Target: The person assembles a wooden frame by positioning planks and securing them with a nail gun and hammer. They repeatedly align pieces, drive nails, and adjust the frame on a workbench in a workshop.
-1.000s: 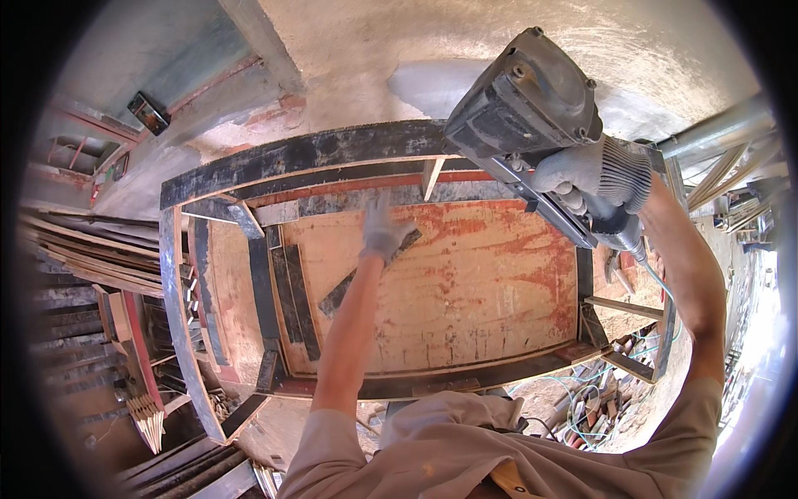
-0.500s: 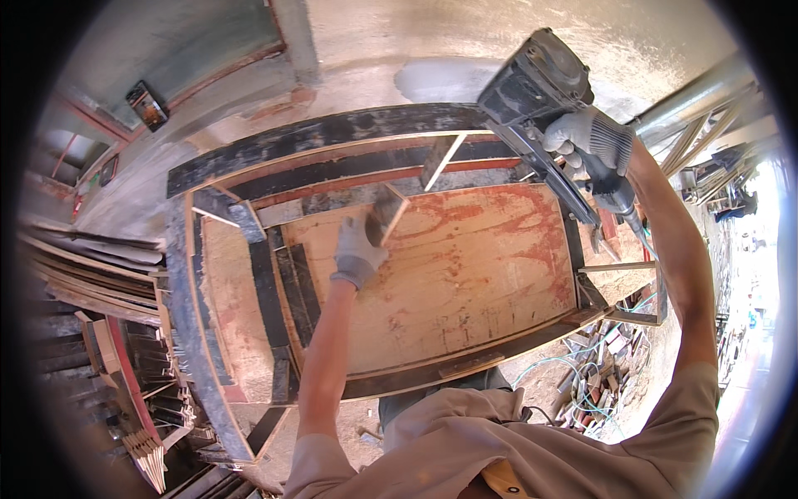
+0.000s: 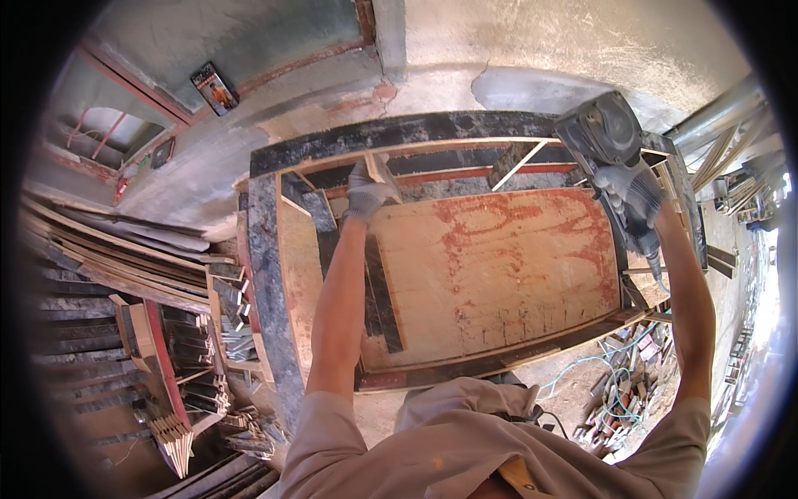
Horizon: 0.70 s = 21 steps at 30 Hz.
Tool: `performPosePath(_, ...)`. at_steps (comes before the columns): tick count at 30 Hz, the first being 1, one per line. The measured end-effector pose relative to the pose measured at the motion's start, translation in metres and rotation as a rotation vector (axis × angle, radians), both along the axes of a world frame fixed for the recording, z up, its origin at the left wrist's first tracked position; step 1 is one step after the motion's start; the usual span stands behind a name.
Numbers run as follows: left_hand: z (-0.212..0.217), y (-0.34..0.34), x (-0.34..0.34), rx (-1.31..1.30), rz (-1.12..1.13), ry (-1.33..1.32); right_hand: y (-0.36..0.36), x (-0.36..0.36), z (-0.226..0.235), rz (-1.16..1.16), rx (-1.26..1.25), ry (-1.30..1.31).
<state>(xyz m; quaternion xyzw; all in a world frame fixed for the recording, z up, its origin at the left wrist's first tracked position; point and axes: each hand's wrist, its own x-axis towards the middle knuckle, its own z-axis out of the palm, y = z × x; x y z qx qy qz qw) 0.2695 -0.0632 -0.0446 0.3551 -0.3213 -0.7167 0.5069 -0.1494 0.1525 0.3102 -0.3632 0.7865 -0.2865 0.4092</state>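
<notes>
My left hand point(image 3: 366, 196), in a grey glove, is closed on a short wood block point(image 3: 385, 180). The block stands crosswise at the far rails of a large wooden frame point(image 3: 271, 287), left of another short crosspiece point(image 3: 514, 163). My right hand point(image 3: 636, 195), also gloved, grips a dark nail gun point(image 3: 613, 133) over the frame's far right corner. A hose runs from its handle end. A reddish-stained plywood panel point(image 3: 499, 279) lies within the frame. Two dark strips point(image 3: 381, 291) rest near the panel's left side, by my left forearm.
Stacked boards point(image 3: 116, 258) and bundled wood pieces point(image 3: 174, 432) fill the left. Scrap wood point(image 3: 619, 399) and a pale green hose point(image 3: 573, 378) lie on the floor at the near right. A wall point(image 3: 449, 87) stands behind the frame, and long strips point(image 3: 719, 162) lean at the far right.
My left hand has carried the block from above the panel to the far rails. The nail gun has come lower over the far right corner. The view has shifted left.
</notes>
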Motion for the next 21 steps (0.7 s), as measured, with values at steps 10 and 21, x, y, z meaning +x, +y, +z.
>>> performPosePath(10,0.084,0.014,0.014,-0.362,-0.107,-0.358,0.035,0.015,-0.053,0.134,0.165,-0.459)
performPosePath(21,0.124,0.019,0.007,-0.278,-0.045,-0.296,-0.049,0.135,-0.013,0.478,0.215,-0.453)
